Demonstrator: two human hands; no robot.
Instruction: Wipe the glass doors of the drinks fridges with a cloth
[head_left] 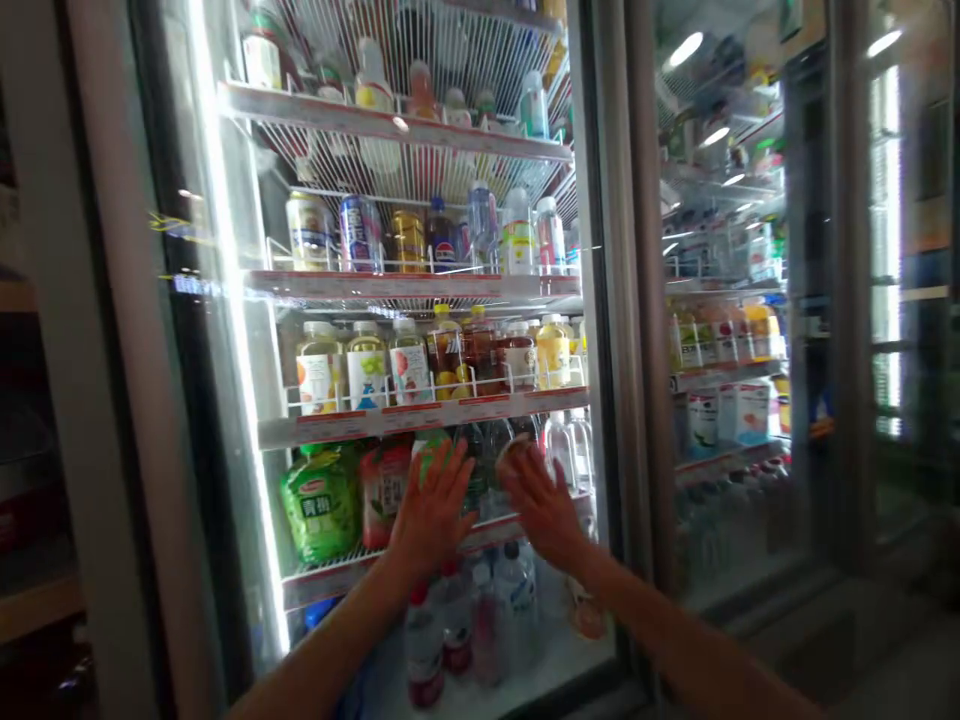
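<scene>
both hands (433,508) (546,505) perhaps against glass door (544,640)

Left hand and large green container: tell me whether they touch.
Apart. The head view shows the left hand clear of the green container, with a red container visible in the gap between them.

A tall glass door (604,250), clear and colourless, stands upright at the centre of the scene and appears shut, its pane brightly lit from the far side. A dark edge and grey metal frame run up its right; streaks of blue and yellow reflection cross the left, near small pale glints.
</scene>
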